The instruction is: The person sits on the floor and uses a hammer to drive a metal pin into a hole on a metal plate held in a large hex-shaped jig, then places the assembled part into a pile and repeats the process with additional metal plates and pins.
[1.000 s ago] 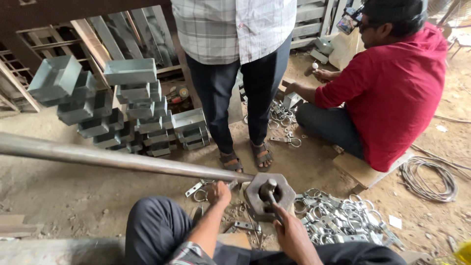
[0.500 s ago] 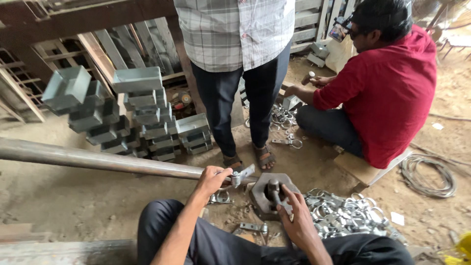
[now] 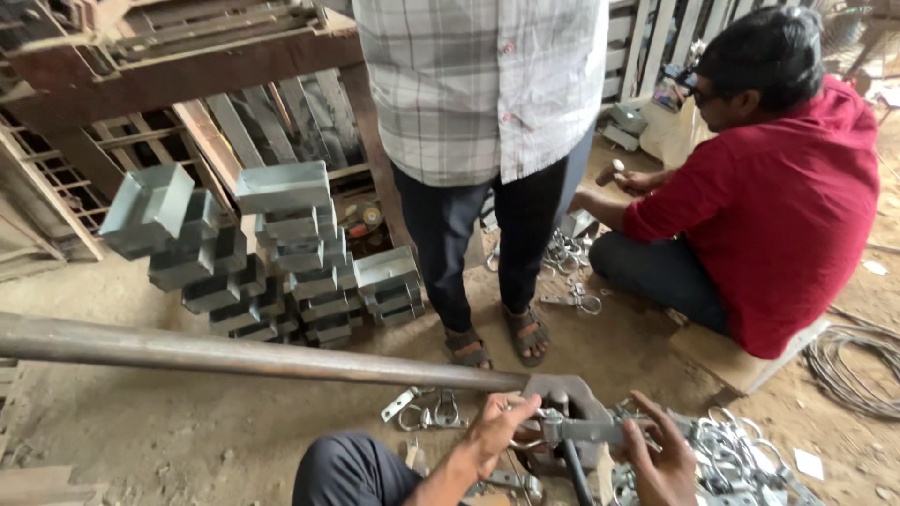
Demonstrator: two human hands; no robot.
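My left hand [image 3: 495, 433] grips one end of a grey metal clamp [image 3: 574, 430] at the bottom middle of the head view. From the other side my right hand [image 3: 659, 456] closes its fingers over the clamp's flat bar. Just behind the clamp a grey hexagonal metal block [image 3: 562, 389] sits on the ground. A long rusty steel pipe [image 3: 234, 352] runs from the left edge to that block. My dark-trousered knee [image 3: 352, 468] is below the left hand.
A person in a checked shirt [image 3: 478, 94] stands right behind the block, sandalled feet [image 3: 497, 339] close to it. A person in a red shirt [image 3: 778, 206] sits at the right holding a hammer [image 3: 614, 171]. Stacked galvanised channels [image 3: 281, 253], loose clamps [image 3: 741, 459], a wire coil [image 3: 862, 365].
My left hand picked a clamp off the ground and brought it over the block. My right hand left the block's top and took the clamp's other end.
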